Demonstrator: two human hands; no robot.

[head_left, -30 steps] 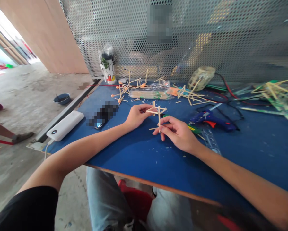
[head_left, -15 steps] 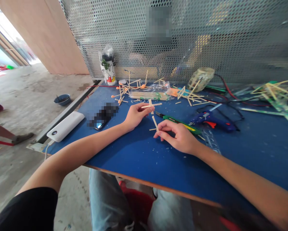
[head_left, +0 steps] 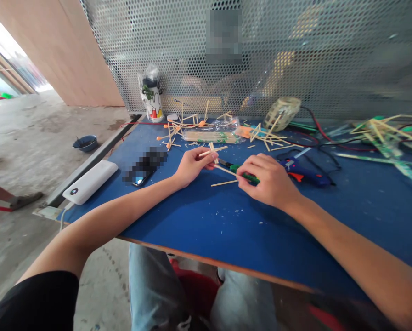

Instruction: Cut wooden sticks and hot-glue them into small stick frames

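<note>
Head view: left hand (head_left: 194, 166) pinched nearly closed on small stick frame (head_left: 212, 150), above middle of blue counter (head_left: 192, 216). Right hand (head_left: 273, 181), fingers curled together, grips thin stick (head_left: 226, 170) slanting toward frame; hard to tell if the tip touches. Loose stick (head_left: 222, 183) just below. Front edge well apart from hands, open surface with white flecks between. Tighter behind right hand: green cutter (head_left: 234, 168), partly hidden, then glue gun (head_left: 307, 174). Stick packet (head_left: 211, 136) has green print, unreadable; bottle (head_left: 154, 103) shows a rabbit.

Workshop: glue gun (head_left: 312, 174), concrete floor (head_left: 56, 131).
</note>
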